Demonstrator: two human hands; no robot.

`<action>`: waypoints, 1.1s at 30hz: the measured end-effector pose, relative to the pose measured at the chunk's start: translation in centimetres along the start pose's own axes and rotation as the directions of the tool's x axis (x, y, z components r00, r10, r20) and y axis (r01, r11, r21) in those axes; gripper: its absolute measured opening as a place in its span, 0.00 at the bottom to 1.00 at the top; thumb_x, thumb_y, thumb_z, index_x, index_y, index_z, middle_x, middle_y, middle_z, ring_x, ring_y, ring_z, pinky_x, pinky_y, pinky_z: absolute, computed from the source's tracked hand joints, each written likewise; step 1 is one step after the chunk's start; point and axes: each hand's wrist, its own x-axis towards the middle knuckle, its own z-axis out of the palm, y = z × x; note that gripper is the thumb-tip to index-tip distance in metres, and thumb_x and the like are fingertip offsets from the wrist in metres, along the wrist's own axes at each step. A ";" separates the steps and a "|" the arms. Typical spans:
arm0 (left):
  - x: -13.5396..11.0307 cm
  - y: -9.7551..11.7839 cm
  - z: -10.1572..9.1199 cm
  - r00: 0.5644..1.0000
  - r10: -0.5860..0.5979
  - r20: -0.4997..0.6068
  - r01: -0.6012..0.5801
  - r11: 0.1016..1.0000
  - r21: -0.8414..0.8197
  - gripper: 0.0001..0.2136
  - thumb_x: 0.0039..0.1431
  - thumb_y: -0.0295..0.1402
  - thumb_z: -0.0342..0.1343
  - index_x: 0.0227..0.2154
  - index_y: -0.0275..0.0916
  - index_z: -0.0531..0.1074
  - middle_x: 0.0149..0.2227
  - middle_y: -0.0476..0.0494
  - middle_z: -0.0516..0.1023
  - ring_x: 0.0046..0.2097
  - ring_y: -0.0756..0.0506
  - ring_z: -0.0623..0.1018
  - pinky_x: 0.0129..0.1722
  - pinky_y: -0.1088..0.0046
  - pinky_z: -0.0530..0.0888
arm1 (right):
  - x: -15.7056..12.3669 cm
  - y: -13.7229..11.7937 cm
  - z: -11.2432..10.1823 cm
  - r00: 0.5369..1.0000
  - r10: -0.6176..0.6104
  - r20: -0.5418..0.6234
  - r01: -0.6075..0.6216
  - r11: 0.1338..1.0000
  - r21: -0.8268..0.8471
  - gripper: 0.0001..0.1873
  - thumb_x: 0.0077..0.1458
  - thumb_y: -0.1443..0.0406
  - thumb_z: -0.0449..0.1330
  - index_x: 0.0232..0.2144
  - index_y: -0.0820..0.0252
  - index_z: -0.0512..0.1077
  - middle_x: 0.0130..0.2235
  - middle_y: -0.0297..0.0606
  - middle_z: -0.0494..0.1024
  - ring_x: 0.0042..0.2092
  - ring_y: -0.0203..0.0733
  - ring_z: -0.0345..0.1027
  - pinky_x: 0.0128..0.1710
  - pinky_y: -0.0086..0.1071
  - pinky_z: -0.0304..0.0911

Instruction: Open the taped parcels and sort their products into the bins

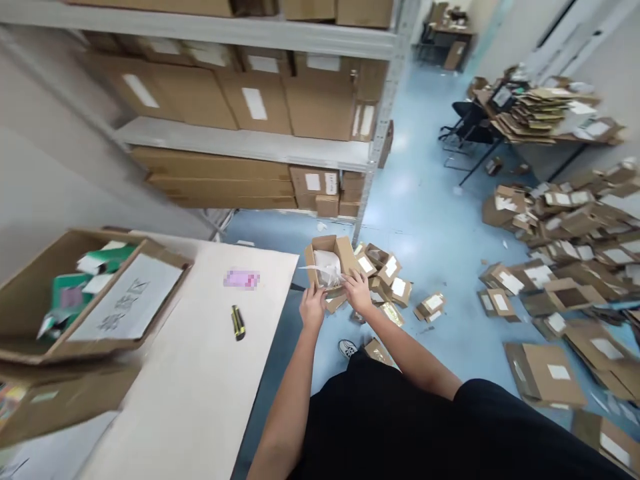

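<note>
Between my two hands, past the table's right edge, I hold an opened cardboard box [346, 255] above the floor. Its flaps stand up, and a whitish plastic-wrapped item [327, 268] lies inside. My left hand [312, 306] grips the near left side of the box. At the near right side, my right hand [357, 292] has its fingers on the rim, close to the plastic. What the wrapping contains cannot be made out. A black and yellow box cutter [238, 323] lies on the white table [200, 373], with a blurred-out pink item [242, 279] beyond it.
A large carton [155, 340] with green and white packets stands on the table's left. Ahead rises a metal shelf [250, 147] loaded with boxes. Small cartons [387, 273] lie on the floor by my feet, and more boxes [545, 373] are heaped at right.
</note>
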 end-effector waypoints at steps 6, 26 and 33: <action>4.3 9.0 11.0 0.941 0.221 0.258 -0.264 0.954 0.144 0.12 0.67 0.33 0.58 0.48 0.47 0.83 0.68 0.42 0.72 0.67 0.35 0.70 0.67 0.54 0.70 | -3.4 10.5 -7.1 0.961 0.239 -0.142 -0.271 0.920 -0.283 0.19 0.62 0.73 0.57 0.51 0.52 0.80 0.66 0.42 0.73 0.74 0.58 0.48 0.72 0.64 0.35; -10.5 -4.9 -9.5 0.924 -0.072 -0.376 0.240 0.875 0.421 0.22 0.67 0.30 0.53 0.63 0.42 0.72 0.68 0.34 0.70 0.68 0.34 0.69 0.67 0.49 0.71 | 4.3 -9.6 7.2 0.915 -0.345 0.208 0.330 0.938 0.106 0.30 0.59 0.71 0.59 0.63 0.55 0.73 0.73 0.48 0.60 0.74 0.60 0.49 0.67 0.58 0.60; -29.5 -9.8 -19.9 0.639 -0.190 -0.745 0.554 0.786 0.275 0.22 0.68 0.31 0.52 0.63 0.41 0.70 0.68 0.35 0.68 0.69 0.34 0.67 0.68 0.49 0.70 | -4.5 -29.3 12.7 0.632 -0.760 0.148 0.705 0.644 0.296 0.26 0.61 0.70 0.57 0.61 0.59 0.74 0.72 0.49 0.61 0.74 0.60 0.49 0.67 0.56 0.61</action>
